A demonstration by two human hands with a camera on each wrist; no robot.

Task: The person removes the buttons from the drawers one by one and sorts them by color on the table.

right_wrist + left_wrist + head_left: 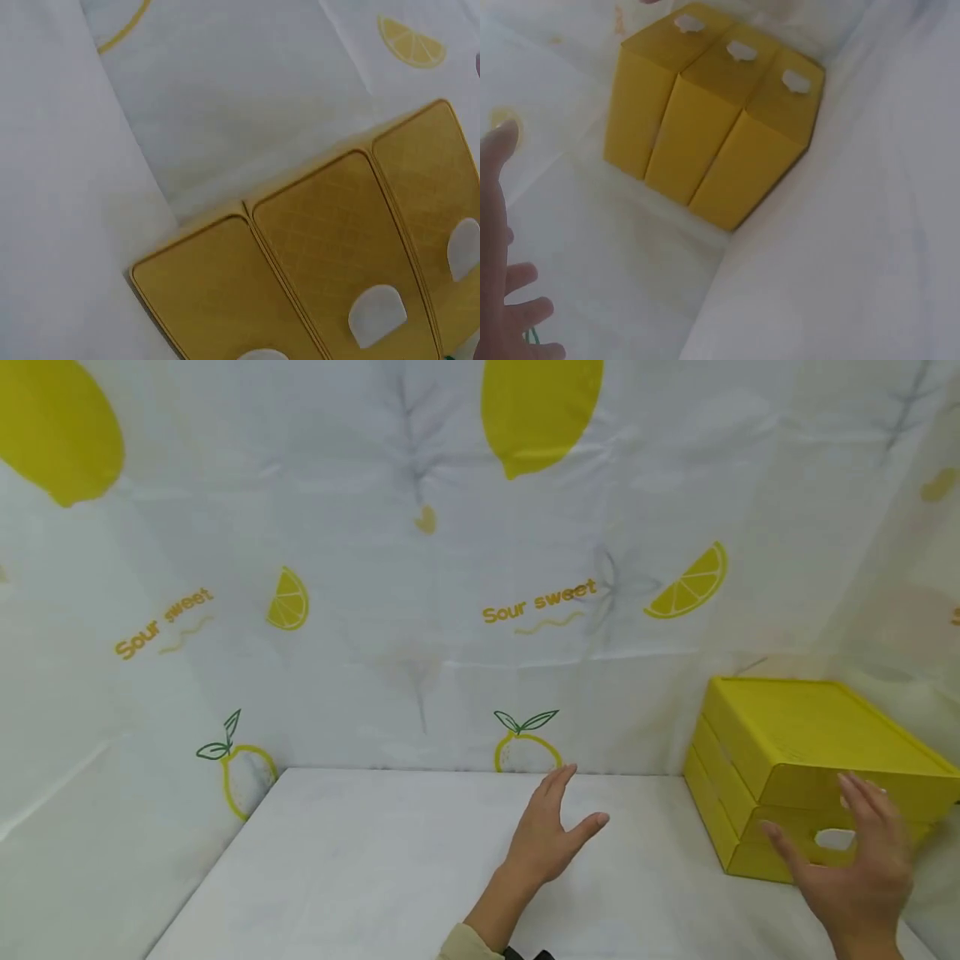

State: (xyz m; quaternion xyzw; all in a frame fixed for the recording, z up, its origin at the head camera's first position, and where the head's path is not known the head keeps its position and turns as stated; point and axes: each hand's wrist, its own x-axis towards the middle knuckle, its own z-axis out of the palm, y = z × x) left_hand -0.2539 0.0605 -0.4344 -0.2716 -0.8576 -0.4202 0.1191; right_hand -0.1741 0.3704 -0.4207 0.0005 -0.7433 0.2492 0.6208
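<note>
A yellow three-tier drawer box [817, 727] stands at the right end of the white table. In the right wrist view, the drawer fronts [330, 232] each carry a pale rounded cutout. My right hand [862, 877] is in front of these drawers, thumb and fingers spread apart with nothing between them, overlapping the box in the head view. Over the middle of the table is my left hand [543, 839], its thumb held away from the fingers, and it carries nothing. The left wrist view has this hand's thumb and fingertips along its left edge, with the box [705, 112] beyond.
The white tabletop [360, 860] meets a hanging cloth [360, 677] printed with lemons and "Sour sweet" lettering, which rises behind the table and along both sides. The box sits close to the cloth at the back right corner.
</note>
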